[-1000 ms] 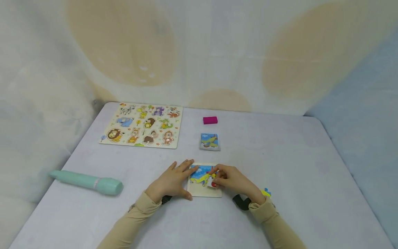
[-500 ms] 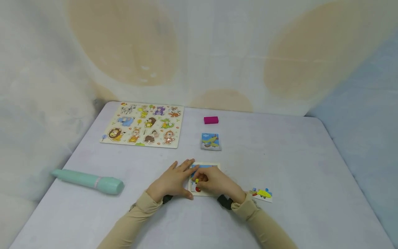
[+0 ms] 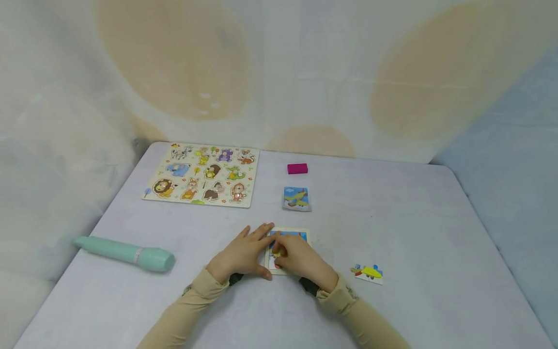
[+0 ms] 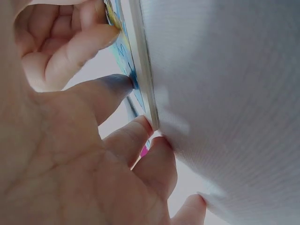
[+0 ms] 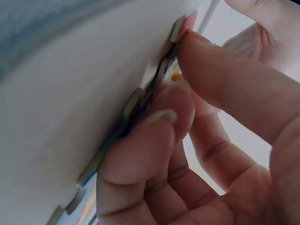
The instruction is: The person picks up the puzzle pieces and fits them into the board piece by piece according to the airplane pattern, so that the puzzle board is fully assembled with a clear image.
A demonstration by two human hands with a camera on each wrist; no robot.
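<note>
A small wooden jigsaw board (image 3: 287,229) with an airplane picture lies in front of me. My left hand (image 3: 241,254) rests at its left side with fingers spread; in the left wrist view its fingertips touch the board's edge (image 4: 143,61). My right hand (image 3: 301,257) is over the board with curled fingers. Thumb and fingers pinch a white and red puzzle piece (image 3: 272,264) at the lower left of the board. In the right wrist view the piece (image 5: 189,21) shows beside the thumb tip, its seating hidden. The right hand covers much of the picture.
Loose yellow and blue puzzle pieces (image 3: 370,273) lie on the table (image 3: 427,232) to the right. Beyond the board are an airplane picture card (image 3: 296,198) and a magenta block (image 3: 297,168). An animal puzzle board (image 3: 250,189) and a teal microphone-shaped toy (image 3: 126,254) lie left.
My right hand has carried the white and red piece from the board's right side to its lower left. It uncovered the loose pieces at right. My left hand has stayed in place.
</note>
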